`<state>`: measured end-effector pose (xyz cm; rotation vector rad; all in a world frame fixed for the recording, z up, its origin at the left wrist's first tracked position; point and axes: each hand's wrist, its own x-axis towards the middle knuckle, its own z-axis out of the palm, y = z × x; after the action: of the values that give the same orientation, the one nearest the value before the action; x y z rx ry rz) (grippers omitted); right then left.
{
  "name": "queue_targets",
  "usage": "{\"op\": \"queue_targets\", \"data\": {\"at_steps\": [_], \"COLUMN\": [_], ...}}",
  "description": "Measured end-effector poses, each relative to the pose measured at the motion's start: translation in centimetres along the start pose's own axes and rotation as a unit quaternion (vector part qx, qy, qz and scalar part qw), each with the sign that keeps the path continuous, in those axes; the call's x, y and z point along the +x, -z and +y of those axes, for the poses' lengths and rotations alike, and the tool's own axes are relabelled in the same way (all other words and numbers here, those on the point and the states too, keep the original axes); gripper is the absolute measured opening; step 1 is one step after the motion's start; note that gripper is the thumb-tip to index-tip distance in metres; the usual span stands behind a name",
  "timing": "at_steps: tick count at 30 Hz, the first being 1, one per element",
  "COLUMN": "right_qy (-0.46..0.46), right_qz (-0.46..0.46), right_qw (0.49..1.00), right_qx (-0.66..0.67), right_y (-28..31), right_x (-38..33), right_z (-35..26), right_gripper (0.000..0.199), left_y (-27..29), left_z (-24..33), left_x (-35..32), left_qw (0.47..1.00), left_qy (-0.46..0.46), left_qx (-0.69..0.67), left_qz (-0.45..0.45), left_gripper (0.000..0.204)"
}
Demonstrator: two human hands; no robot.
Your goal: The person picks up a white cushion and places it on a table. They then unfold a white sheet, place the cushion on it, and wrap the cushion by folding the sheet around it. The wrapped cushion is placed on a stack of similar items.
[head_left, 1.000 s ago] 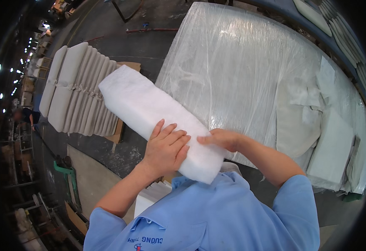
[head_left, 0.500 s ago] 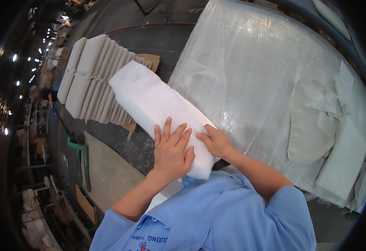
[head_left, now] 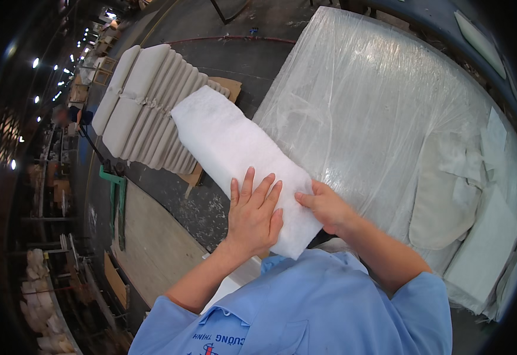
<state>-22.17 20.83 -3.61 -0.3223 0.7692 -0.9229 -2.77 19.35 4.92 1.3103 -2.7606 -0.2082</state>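
Left hand [head_left: 252, 216] lies flat, fingers spread, on the white pad [head_left: 240, 157] at mid-frame; right hand [head_left: 328, 207] pinches its edge; pad unplaced.

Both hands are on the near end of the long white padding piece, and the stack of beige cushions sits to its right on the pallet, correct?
Not quite. In the head view the left hand and right hand do rest on the near end of the white padding piece, but the stack of beige cushions sits to its left, not its right. To its right lies the table covered in clear plastic sheeting.
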Motion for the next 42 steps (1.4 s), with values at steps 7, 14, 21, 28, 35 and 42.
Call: {"op": "queue_targets", "data": {"at_steps": [7,14,21,28,35,42], "right_qy": [-0.097,-0.086,-0.094,-0.106,-0.049,-0.02], "right_qz": [0.047,-0.007,0.012,0.019,0.005,0.069], "right_qw": [0.991,0.99,0.992,0.992,0.981,0.966], "right_qx": [-0.083,-0.108,-0.086,-0.06,-0.19,-0.249], "right_y": [-1.3,0.1,-0.2,-1.3,-0.4,-2.1], "right_x": [-1.6,-1.4,-1.1,-1.4,-1.1,-1.0], "right_z": [-0.9,-1.4,-2.1,-2.9,-2.3,-2.6], "right_gripper": [0.059,0.047,0.042,0.048,0.038,0.038], "left_y": [0.1,0.1,0.2,-0.1,0.1,0.0], "left_z": [0.3,0.4,0.8,0.5,0.9,1.0], "left_x": [0.2,0.6,1.6,2.1,2.7,3.3], "left_qw": [1.0,1.0,1.0,1.0,1.0,1.0], "left_qy": [-0.003,-0.007,-0.015,-0.015,-0.011,-0.014], "left_qx": [-0.001,-0.001,-0.002,-0.016,-0.02,-0.022], "left_qz": [0.004,0.003,0.014,0.02,0.004,0.013], "left_gripper": [0.052,0.052,0.052,0.052,0.054,0.055]}}
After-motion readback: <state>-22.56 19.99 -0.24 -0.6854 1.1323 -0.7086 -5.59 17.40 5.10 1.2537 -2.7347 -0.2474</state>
